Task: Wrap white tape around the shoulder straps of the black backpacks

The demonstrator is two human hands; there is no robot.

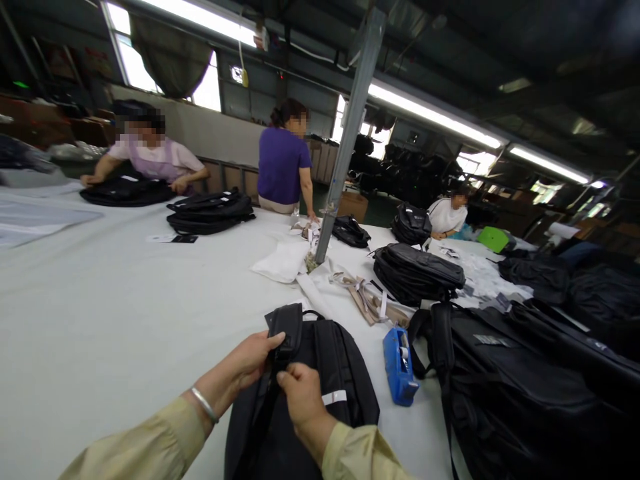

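Head view: black backpack (280,440) (contents hidden); left hand (254,359) gripping its shoulder strap (287,325), right hand (306,398) pinching below.

The white tabletop (150,320) is lit by overhead fluorescent tubes (435,115); the windows (207,87) are blown out, the roof (500,47) is sunk in gloom, and the upper right corner is blurred by haze.
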